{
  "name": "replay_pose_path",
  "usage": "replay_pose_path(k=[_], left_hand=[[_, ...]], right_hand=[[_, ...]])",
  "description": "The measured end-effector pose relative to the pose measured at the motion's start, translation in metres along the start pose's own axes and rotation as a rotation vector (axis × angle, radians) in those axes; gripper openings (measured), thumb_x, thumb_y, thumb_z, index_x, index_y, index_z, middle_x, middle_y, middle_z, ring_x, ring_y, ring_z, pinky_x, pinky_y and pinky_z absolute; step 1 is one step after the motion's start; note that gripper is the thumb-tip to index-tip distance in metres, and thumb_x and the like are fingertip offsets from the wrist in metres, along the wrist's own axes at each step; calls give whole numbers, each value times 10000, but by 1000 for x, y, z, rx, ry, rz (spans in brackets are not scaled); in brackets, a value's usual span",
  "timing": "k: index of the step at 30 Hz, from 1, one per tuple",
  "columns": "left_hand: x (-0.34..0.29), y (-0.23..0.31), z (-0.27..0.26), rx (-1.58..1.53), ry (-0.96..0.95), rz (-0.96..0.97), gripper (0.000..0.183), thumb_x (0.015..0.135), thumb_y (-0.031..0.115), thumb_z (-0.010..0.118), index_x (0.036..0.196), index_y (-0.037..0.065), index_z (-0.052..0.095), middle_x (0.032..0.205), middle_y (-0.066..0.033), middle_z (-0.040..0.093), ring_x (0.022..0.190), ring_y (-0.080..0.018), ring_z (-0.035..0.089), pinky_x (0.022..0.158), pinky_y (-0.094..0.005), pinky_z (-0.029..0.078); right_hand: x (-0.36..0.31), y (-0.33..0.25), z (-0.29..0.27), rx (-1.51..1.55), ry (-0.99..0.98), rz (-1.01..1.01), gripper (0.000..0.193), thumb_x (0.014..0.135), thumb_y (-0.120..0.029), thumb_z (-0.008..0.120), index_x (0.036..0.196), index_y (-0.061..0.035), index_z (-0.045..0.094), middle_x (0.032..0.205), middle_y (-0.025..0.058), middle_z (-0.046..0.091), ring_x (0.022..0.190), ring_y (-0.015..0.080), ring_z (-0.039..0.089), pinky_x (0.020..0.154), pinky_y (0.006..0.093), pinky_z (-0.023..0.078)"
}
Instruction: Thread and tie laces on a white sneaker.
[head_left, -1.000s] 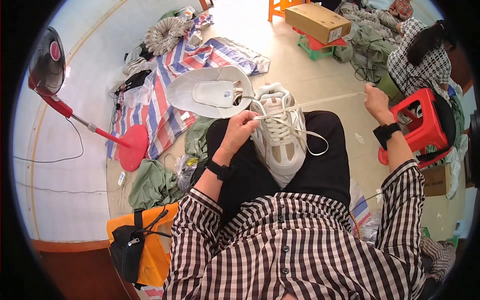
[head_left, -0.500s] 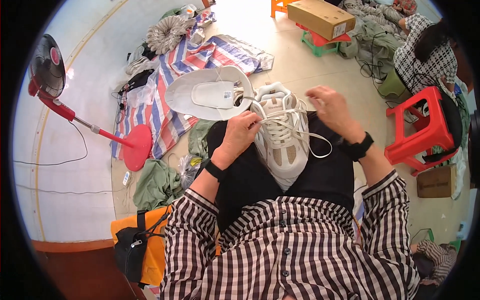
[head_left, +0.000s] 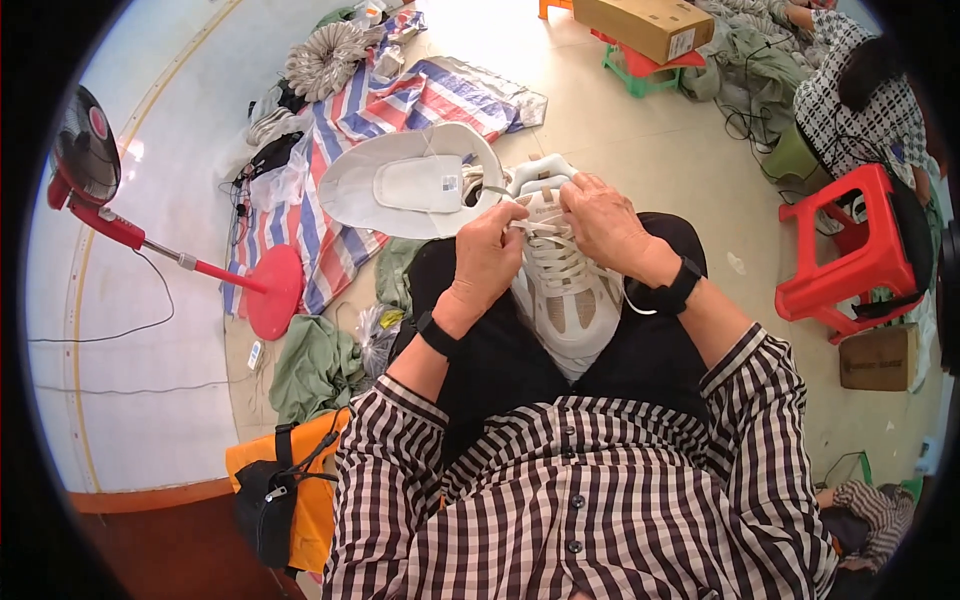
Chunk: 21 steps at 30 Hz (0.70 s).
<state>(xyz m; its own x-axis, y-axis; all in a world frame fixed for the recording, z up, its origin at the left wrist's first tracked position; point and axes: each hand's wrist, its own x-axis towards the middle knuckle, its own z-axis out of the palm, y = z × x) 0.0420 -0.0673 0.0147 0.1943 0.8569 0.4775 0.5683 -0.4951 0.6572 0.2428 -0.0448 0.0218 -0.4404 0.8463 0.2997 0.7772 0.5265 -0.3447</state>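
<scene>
A beige and white lace-up sneaker [head_left: 566, 312] rests between my thighs, toe toward me. Its pale shoelace [head_left: 553, 262] crosses the tongue in several rows. My left hand [head_left: 488, 252] is closed at the shoe's left upper edge, thumb and forefinger pinching the shoelace. At the right upper eyelets, my right hand [head_left: 608, 228] is also closed, fingertips pinched on the lace and partly hiding it. A loose stretch of lace shows by my right wrist. Just left of the shoe is a large white oval piece [head_left: 360, 180] with a lighter inner panel; laces show through its opening.
A red floor fan [head_left: 272, 290] stands at left beside a striped plastic sheet [head_left: 345, 140]. An orange and black bag [head_left: 310, 490] lies lower left. To the right are a red stool [head_left: 860, 240], a carton [head_left: 880, 360] and a seated person [head_left: 865, 100]. Another carton [head_left: 645, 28] sits on a small stool.
My right hand has come down and left from the air beside the shoe to its upper eyelets. My left hand stays at the left edge. The lace loop at right now shows less.
</scene>
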Motion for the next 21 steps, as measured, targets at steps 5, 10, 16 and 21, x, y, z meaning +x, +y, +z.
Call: replay_pose_path(k=[5, 10, 16, 21], left_hand=[[-17, 11, -11, -242, -170, -284, 177, 800, -6, 679, 974, 17, 660, 738, -75, 632, 550, -128, 528, 548, -269, 446], [-29, 15, -18, -211, -224, -221, 172, 806, -17, 658, 972, 27, 658, 752, -59, 621, 561, -104, 525, 541, -258, 437], [-36, 14, -20, -145, -307, -44, 165, 828, -66, 601, 975, -5, 647, 971, -98, 660, 673, -160, 600, 625, -267, 496], [-27, 10, -19, -201, -256, -57, 131, 826, -54, 614, 944, -3, 639, 990, -105, 676, 653, -226, 621, 609, -307, 508]], right_hand=[[0, 7, 1, 163, -9, 52, 99, 859, -62, 560, 948, -20, 575, 874, 176, 641, 895, 361, 634, 790, 466, 497], [0, 18, -3, 615, -13, 155, 82, 845, -49, 579, 921, -19, 584, 665, 94, 609, 638, 249, 611, 621, 381, 470], [-10, 25, -7, 977, -38, 167, 36, 874, -41, 586, 910, -42, 585, 664, 6, 575, 604, 91, 544, 567, 254, 424], [-9, 33, -27, 1369, -8, 378, 46, 918, -46, 587, 949, -68, 561, 712, -36, 539, 632, 68, 527, 665, 230, 466]])
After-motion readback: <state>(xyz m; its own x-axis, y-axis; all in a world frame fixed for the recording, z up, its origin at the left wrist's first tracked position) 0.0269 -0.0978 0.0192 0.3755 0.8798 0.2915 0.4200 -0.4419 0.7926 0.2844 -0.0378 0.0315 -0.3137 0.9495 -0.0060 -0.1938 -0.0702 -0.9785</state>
